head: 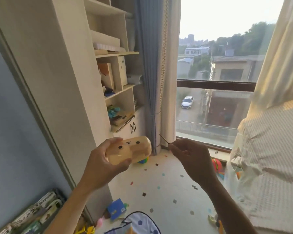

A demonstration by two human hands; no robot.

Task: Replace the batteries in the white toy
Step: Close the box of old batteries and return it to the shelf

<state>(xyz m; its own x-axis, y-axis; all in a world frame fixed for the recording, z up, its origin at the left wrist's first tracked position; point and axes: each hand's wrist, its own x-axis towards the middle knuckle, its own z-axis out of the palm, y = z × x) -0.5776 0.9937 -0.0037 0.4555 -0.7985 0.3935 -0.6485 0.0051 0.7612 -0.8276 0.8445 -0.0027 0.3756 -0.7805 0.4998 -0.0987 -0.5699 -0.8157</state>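
The white toy (129, 149) is a rounded capsule with two black dot eyes and a small frowning mouth, tinted cream by the light. My left hand (103, 163) grips it from the left end and underneath, holding it sideways in the air with its face toward me. My right hand (191, 157) is to the right of the toy, apart from it, pinching a thin dark screwdriver (164, 140) whose tip points up and left toward the toy. No batteries or battery cover show.
A tall white shelf unit (115, 76) with books stands behind the toy, next to a blue curtain (149, 68) and a large window (215, 81). The speckled floor (167, 188) holds a colourful ball (143, 160), a blue box (116, 209) and other toys. A cream curtain (269, 149) hangs right.
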